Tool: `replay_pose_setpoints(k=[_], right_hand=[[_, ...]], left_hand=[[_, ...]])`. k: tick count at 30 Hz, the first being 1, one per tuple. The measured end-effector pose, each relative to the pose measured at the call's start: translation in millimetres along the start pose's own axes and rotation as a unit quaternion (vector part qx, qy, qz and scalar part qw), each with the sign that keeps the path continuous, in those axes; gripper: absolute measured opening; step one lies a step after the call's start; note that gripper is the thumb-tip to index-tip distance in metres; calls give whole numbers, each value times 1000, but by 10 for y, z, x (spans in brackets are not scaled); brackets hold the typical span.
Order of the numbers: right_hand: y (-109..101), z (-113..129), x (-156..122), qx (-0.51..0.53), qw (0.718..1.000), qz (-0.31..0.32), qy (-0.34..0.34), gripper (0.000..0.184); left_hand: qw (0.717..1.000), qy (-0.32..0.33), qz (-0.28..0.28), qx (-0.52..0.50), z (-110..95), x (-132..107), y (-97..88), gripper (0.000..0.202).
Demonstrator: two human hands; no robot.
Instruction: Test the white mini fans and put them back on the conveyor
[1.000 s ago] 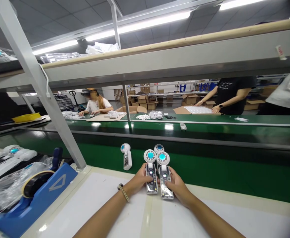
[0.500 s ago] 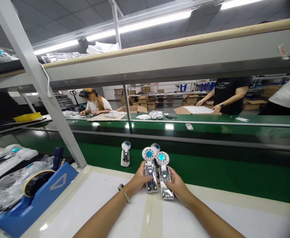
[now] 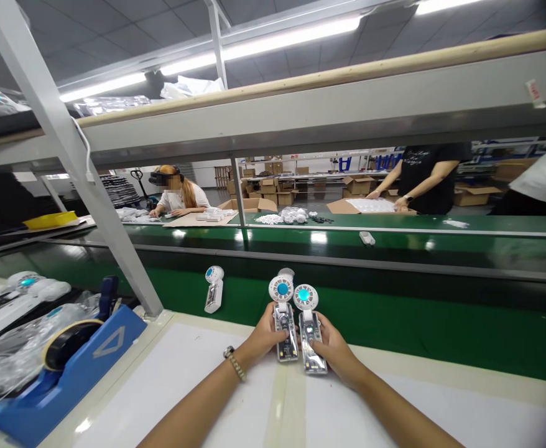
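Note:
My left hand [image 3: 267, 333] is closed round a small handheld fan [image 3: 285, 341] with a clear casing, circuit board inside and a round white head with a blue centre. In my right hand [image 3: 333, 343] is a second handheld fan [image 3: 313, 348] of the same kind, its centre brighter turquoise. Both are held upright side by side above the near edge of the green belt, thumbs on their fronts. Another round white head [image 3: 286, 272] shows partly behind the left fan, its body hidden. A further fan [image 3: 214, 292] lies tilted on the belt to the left.
A blue tape dispenser [image 3: 72, 379] and plastic-wrapped fans [image 3: 25, 283] stand at the left. A sloping grey post [image 3: 81, 162] and overhead shelf [image 3: 301, 118] frame the view. Beyond, a white part [image 3: 367, 238] rides the far belt; two co-workers handle parts and a carton [image 3: 338, 207].
The lone fan on the near belt has shifted left and turned; the head behind my left fan also moved left. The white part on the far belt moved right. My hands have barely moved.

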State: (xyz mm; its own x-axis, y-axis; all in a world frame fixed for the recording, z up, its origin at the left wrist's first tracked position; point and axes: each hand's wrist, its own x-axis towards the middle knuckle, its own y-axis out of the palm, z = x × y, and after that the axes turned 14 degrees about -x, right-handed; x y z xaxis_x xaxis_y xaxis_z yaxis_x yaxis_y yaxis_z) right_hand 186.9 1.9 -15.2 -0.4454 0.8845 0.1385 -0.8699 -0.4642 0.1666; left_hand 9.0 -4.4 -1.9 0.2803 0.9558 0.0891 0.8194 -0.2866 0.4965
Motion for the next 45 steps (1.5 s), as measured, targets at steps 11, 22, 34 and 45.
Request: replay_pose_setpoints(k=[11, 22, 34, 45], right_hand=[[-15, 106, -6, 92, 990, 30, 98, 41], [-73, 51, 101, 92, 981, -26, 168, 57], [-657, 114, 536, -367, 859, -349, -69, 63], [1718, -414, 1123, -530, 840, -97, -64, 54]], left_hand=[[988, -90, -97, -83, -55, 15, 83, 43], [978, -125, -164, 36, 45, 200, 155, 64], [821, 173, -341, 425, -977, 235, -872, 31], [647, 59, -533, 542, -1216, -349, -1864, 34]])
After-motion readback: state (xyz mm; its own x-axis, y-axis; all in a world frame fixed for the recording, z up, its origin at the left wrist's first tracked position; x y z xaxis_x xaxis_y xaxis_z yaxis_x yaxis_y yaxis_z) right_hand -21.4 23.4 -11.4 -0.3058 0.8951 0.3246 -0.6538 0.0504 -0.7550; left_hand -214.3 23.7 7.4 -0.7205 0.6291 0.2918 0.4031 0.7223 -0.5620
